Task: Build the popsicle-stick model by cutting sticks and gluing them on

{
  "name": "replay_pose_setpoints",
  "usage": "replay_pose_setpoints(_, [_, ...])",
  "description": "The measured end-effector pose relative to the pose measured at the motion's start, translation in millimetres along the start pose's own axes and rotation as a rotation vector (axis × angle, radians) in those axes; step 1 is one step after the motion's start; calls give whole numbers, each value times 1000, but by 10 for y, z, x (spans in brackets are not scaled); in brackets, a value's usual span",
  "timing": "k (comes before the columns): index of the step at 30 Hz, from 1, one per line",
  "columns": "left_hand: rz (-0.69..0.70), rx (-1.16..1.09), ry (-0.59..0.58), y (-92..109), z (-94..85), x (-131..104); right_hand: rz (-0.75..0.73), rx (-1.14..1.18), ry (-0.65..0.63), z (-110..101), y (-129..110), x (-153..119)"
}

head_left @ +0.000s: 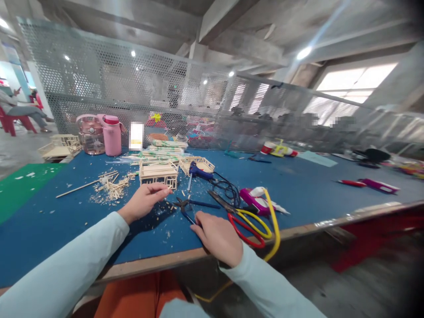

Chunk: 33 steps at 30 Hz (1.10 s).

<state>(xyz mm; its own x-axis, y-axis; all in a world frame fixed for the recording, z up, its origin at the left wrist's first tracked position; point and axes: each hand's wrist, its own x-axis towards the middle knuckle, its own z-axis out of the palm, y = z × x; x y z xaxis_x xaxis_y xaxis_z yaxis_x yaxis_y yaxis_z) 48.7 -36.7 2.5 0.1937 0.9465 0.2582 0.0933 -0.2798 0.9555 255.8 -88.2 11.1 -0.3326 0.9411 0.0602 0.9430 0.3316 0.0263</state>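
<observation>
My left hand is closed in a pinch on a short wooden stick, held in front of a small frame model built from pale sticks. My right hand is closed, its thumb and fingers at the near handle of blue-handled cutting pliers. The pliers lie on the table with their handles spread and jaws toward my left hand. Behind them rests a blue glue gun, nozzle down toward the mat. Scissors with red and yellow handles lie just right of my right hand.
Cut stick pieces are heaped at the left. A second stick model, packs of sticks and a pink bottle stand behind. A purple-and-white tool lies right. Perforated panels close off the blue table's back.
</observation>
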Motion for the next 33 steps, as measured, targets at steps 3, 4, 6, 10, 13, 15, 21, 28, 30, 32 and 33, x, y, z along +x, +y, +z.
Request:
replay_pose_setpoints(3, [-8, 10, -18, 0, -7, -6, 30, -41, 14, 42, 39, 22])
replay_pose_setpoints(4, [-2, 13, -26, 8, -6, -10, 56, -18, 37, 28, 64, 27])
replay_pose_setpoints(6, [33, 11, -45, 37, 2, -20, 92, 135, 139, -35, 120, 29])
replay_pose_setpoints(10, [107, -2, -144, 116, 47, -54, 93, 878, 338, -193, 172, 12])
replay_pose_setpoints(13, [70, -43, -257, 159, 105, -96, 109, 1476, 181, -200, 86, 40])
replay_pose_setpoints(15, [17, -106, -334, 180, 144, -132, 89, 1669, 171, -137, -7, 95])
replay_pose_setpoints(21, [-34, -137, -470, 241, 192, -225, -188, 1858, 30, 66, -178, 326])
replay_pose_setpoints(28, [-19, -173, -305, 128, 75, -120, -342, 1568, 11, -81, 2, 454])
replay_pose_setpoints(30, [-31, -230, -97, 92, 39, -56, -292, 1375, 102, -166, 114, 470])
replay_pose_setpoints(32, [-80, -267, 59, 75, 21, -7, -241, 1090, 146, -224, 193, 476])
replay_pose_setpoints(33, [-96, -273, 100, 74, 18, 8, -220, 939, 148, -239, 210, 474])
